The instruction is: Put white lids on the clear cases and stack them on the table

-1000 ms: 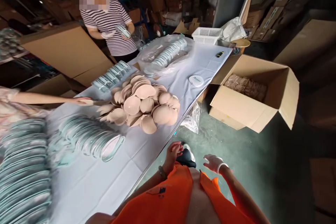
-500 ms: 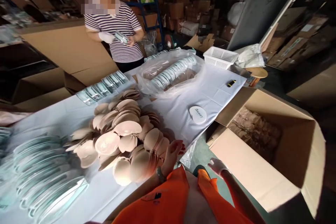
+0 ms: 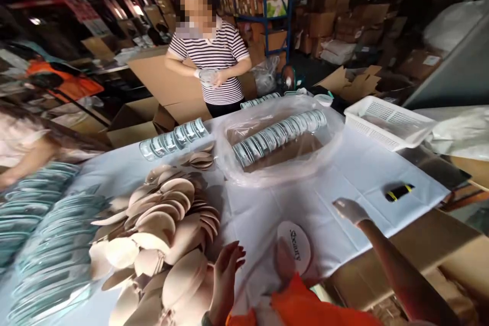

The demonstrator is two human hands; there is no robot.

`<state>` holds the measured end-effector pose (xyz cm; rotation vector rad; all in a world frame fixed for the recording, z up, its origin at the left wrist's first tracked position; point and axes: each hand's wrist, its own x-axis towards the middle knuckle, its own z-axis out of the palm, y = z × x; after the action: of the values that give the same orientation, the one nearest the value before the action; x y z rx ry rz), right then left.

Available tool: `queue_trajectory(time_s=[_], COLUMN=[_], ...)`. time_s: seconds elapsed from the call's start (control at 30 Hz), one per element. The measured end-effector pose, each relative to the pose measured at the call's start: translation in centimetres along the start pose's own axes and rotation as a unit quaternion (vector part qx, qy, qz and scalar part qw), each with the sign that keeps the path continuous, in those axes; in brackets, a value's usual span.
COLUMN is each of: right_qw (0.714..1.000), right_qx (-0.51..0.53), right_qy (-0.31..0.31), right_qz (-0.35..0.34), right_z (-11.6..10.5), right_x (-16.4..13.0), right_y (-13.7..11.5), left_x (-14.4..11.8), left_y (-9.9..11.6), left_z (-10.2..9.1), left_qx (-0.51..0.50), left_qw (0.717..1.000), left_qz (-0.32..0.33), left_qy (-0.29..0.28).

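Head view shows the left hand [image 3: 226, 271] raised at the near edge of the white-covered table [image 3: 344, 173], palm turned inward and fingers loosely spread, holding nothing; its fingertips hover just beside the heap of beige, cup-shaped foam pads [image 3: 164, 244] but whether they touch it cannot be told. The right hand [image 3: 349, 210], in a pale glove, reaches out over the cloth with fingers slightly curled and open, empty, poised above the bare cloth. Between the two hands lies a round white disc with dark lettering [image 3: 295, 246], flat on the cloth, near the table's front edge and apart from both hands.

Beyond the right hand rests a small black tool with yellow bands [image 3: 398, 192]. Further back sits a clear plastic bag holding a row of round transparent cases [image 3: 280, 135], and a second row of such cases [image 3: 173, 137] lies to its left. A white perforated plastic basket [image 3: 385, 122] stands at the far right corner. Stacks of teal-rimmed clear cases [image 3: 49, 244] crowd the left of the table. Behind the table a person in a striped shirt [image 3: 216, 58] holds something small in both hands.
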<state>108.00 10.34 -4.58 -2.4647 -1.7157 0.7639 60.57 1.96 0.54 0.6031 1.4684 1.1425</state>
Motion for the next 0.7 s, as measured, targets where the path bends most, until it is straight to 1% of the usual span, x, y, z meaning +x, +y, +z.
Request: queue_trajectory(time_s=[0.03,0.07,0.1,0.17,0.23,0.33,0.4,0.47,0.53,0.57,0.63,0.7], right_qw=[1.000,1.000,0.999,0.997,0.996,0.995,0.991,0.981,0.966,0.960,0.954,0.954], right_qx=[0.005,0.014,0.025,0.050,0.063,0.064,0.067,0.064,0.053,0.051,0.049,0.040], right_qy=[0.006,0.014,0.025,0.045,0.057,0.056,0.079,0.131,0.184,0.198,0.195,0.182], right_qz=[-0.005,-0.009,-0.015,-0.030,-0.040,-0.051,-0.080,-0.132,-0.174,-0.193,-0.223,-0.237], right_z=[-1.7,-2.9,-3.6,-3.6,-2.4,-0.2,0.4,0.0,-0.9,-1.5,-2.7,-3.8], right_x=[3.2,6.0,8.5,12.1,14.1,15.4,16.1,17.3,19.0,20.1,22.4,24.9], right_y=[0.7,1.2,1.5,1.5,1.1,0.6,0.6,0.5,0.2,-0.1,-0.9,-1.6], left_x=[0.4,0.8,1.4,3.1,5.2,8.8,11.3,13.9,16.5,17.8,20.3,22.9], left_y=[0.3,0.8,1.4,2.9,4.5,6.4,7.4,8.2,8.8,9.1,9.5,9.9], left_z=[1.9,3.7,5.2,7.5,9.0,10.4,11.4,12.6,13.8,14.3,15.3,16.0], left_qx=[-0.002,0.000,0.007,0.029,0.053,0.083,0.094,0.103,0.119,0.128,0.142,0.144], left_qw=[1.000,1.000,0.999,0.997,0.992,0.980,0.973,0.967,0.961,0.958,0.955,0.955], left_qz=[0.003,0.012,0.025,0.055,0.092,0.141,0.166,0.190,0.212,0.220,0.227,0.227], left_qy=[0.009,0.016,0.023,0.041,0.069,0.111,0.131,0.136,0.132,0.129,0.127,0.125])
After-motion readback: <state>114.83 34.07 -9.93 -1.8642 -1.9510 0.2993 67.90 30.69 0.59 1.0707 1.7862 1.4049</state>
